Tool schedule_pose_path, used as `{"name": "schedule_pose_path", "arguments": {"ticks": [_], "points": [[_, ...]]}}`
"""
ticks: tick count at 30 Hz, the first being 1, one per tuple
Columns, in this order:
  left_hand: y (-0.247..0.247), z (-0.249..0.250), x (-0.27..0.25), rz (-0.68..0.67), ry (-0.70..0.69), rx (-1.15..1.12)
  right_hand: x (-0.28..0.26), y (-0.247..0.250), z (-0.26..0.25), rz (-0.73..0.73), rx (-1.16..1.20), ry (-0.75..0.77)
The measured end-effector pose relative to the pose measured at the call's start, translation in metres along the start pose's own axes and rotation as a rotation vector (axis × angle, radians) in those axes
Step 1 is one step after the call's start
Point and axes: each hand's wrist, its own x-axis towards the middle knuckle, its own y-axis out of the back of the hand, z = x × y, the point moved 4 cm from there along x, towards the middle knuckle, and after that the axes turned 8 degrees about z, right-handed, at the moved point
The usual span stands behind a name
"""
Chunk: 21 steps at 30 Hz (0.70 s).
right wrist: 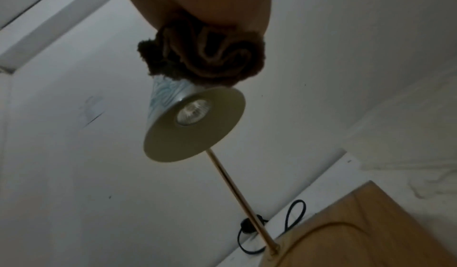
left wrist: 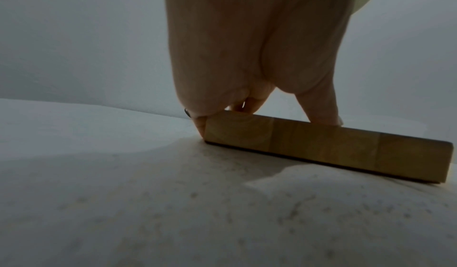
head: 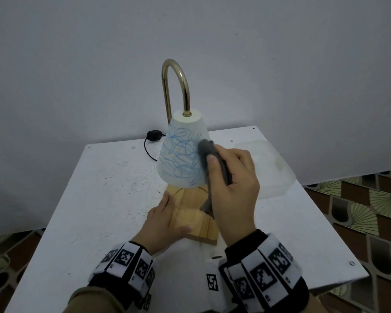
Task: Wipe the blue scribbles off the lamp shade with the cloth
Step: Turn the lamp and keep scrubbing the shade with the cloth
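Lamp shade [head: 182, 152] with blue scribbles [head: 178, 152] hangs from brass arm [head: 174, 86] over wooden base [head: 191, 219] on table [head: 104, 188]. Right hand [head: 234, 188] grips grey cloth [head: 207, 154], pressed against shade's right side. Left hand [head: 161, 224] flat on base, fingers [left wrist: 321, 103] straight.

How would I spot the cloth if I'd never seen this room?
Find the white table with the lamp on a wooden base. At the right side of its scribbled shade, the right hand grips the cloth: a bunched dark grey rag, the only soft, dark thing against the pale shade.
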Motion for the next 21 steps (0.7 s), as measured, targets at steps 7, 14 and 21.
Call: {"name": "schedule_pose_path", "arguments": {"ticks": [7,14,21], "points": [[0.000,0.000,0.000,-0.022,-0.006,-0.027,0.007,-0.011,-0.010,0.028,0.089,-0.047],[0.000,0.000,0.002,0.008,0.000,0.000,-0.019,0.004,0.009,0.006,-0.015,0.034],[0.002,0.006,-0.004,-0.003,0.012,0.006,0.004,-0.001,0.009,0.050,0.045,-0.119]]}}
